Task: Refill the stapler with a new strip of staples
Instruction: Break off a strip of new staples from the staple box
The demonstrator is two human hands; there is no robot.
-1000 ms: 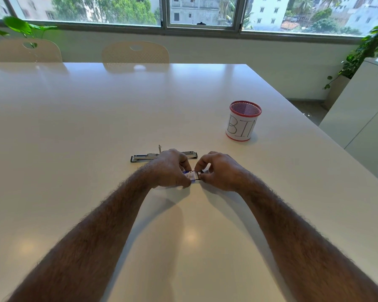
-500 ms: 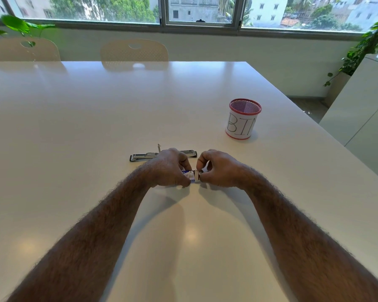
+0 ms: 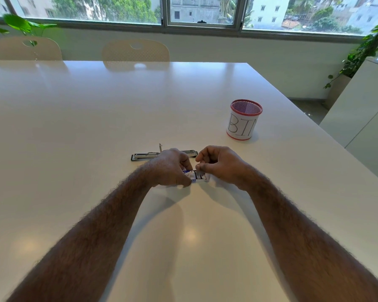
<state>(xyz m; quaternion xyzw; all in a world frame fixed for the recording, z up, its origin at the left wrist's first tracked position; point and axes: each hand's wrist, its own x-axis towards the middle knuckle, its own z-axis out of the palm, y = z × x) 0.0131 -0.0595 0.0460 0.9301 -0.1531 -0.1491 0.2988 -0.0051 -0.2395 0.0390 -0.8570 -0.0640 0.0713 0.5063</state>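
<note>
Two bare forearms are showing from the bottom edge of the frame, one at each side, both uncovered from elbow to wrist with no sleeve reaching into view. Dense hair is covering the length of each forearm and thinning out at the wrists. The bare left hand (image 3: 171, 167) and the bare right hand (image 3: 219, 164) are wearing nothing: no glove, ring, watch or band is showing on the fingers or wrists. The fingernails are looking short.

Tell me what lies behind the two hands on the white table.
Behind the left hand and right hand lies the opened silver metal stapler, flat on the white table. Its middle is covered by the left hand; whether staples are loaded cannot be seen.
</note>
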